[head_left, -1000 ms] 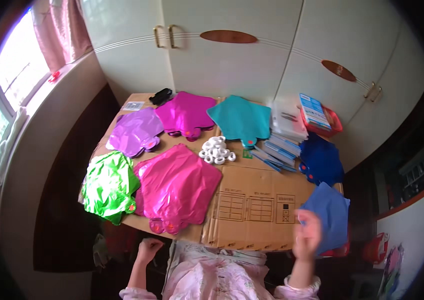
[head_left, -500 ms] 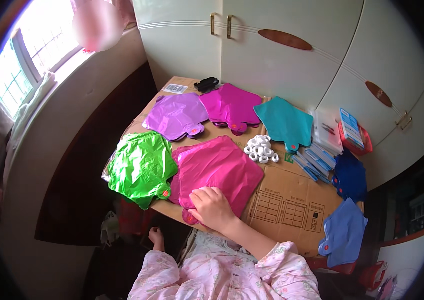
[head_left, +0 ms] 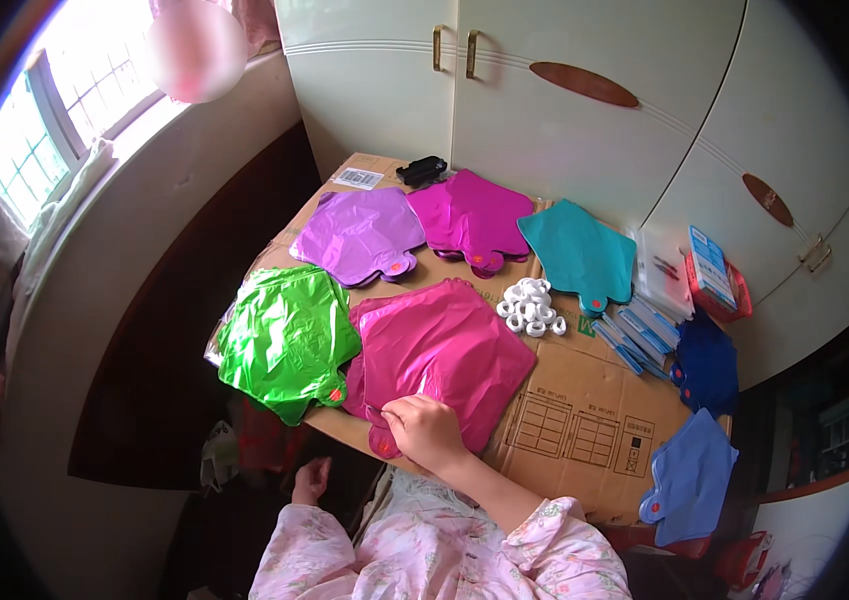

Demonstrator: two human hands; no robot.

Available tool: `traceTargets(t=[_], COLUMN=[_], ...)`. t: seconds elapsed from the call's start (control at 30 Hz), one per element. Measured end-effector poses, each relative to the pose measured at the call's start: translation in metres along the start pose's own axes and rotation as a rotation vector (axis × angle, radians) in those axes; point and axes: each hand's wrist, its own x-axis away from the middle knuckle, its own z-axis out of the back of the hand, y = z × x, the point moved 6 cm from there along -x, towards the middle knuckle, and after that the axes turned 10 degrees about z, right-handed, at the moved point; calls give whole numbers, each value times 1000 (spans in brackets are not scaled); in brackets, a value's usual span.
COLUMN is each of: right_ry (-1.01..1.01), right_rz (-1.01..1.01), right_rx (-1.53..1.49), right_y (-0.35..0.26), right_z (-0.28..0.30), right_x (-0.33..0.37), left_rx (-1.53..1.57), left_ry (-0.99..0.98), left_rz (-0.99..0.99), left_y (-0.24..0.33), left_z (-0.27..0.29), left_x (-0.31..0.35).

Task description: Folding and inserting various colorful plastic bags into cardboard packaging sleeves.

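A stack of flat, deflated pink foil balloons (head_left: 454,340) lies at the near middle of the cardboard surface. My right hand (head_left: 426,432) is over its near edge, with thumb and fingertips pinched on the top balloon's foil beside the rounded tab (head_left: 382,442). The foil creases up toward the fingers. My left hand (head_left: 312,482) hangs below the near edge of the cardboard, away from the balloons; its fingers are loosely apart and hold nothing. To the left of the pink stack are shiny green foil balloons (head_left: 289,340), their edge against it.
Around the cardboard (head_left: 584,390) lie purple (head_left: 359,235), magenta (head_left: 474,220), teal (head_left: 584,255), dark blue (head_left: 706,365) and light blue (head_left: 689,475) balloons. White ribbon rolls (head_left: 530,308), blue-and-white packets (head_left: 639,335) and a red basket (head_left: 729,290) sit right. White cabinets (head_left: 564,130) stand behind.
My right hand has gone from resting with fingers spread on the pink foil to pinching it near the tab. The left hand has risen slightly and its fingers have loosened. The view has shifted slightly.
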Motion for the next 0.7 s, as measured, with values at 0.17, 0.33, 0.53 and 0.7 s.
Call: traceTargets(t=[0.17,0.33,0.53,0.7], right_ry=[-7,-48,47,52], right_rz=[-129,-242,-242,-236], right_rx=[-125,-264,-288,-264], right_y=[8,16,18,25], right_z=[0,4,5,5], right_x=[1,-1,0,0], left_rx=[980,960,1040,1132], left_ry=[174,-299,-394,-60], left_rz=[359,592,800,723], left_y=[36,55,19,37], left_z=[16,19,10,4], left_x=[18,23,25,38])
